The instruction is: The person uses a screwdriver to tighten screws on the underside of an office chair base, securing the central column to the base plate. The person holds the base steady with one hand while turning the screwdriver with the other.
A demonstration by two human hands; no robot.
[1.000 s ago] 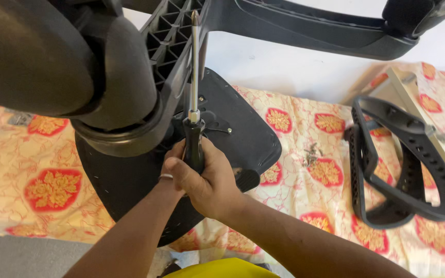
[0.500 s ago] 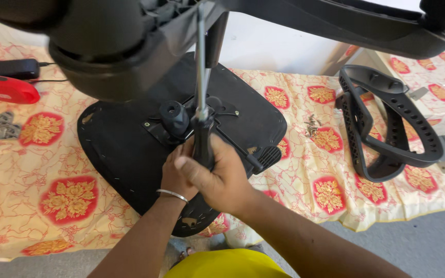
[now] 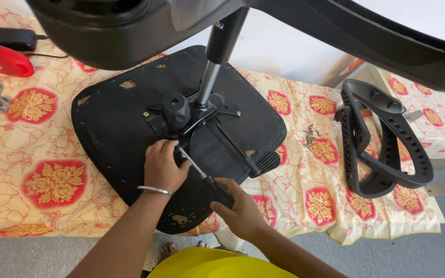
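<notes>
While right hand (image 3: 243,211) fingers clamp screwdriver (image 3: 204,177) | left hand (image 3: 163,167) fingers steady its tip | seat underside (image 3: 114,134)

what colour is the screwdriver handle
Black, gripped in the right hand; the screwdriver shows best in the head view.

Both forearms are bare, with no sleeves reaching down to them. A thin silver bangle (image 3: 154,190) circles the wrist of the left hand (image 3: 164,167), while the right hand (image 3: 239,212) wears nothing. A bright yellow garment (image 3: 217,263) covers the torso below.
</notes>
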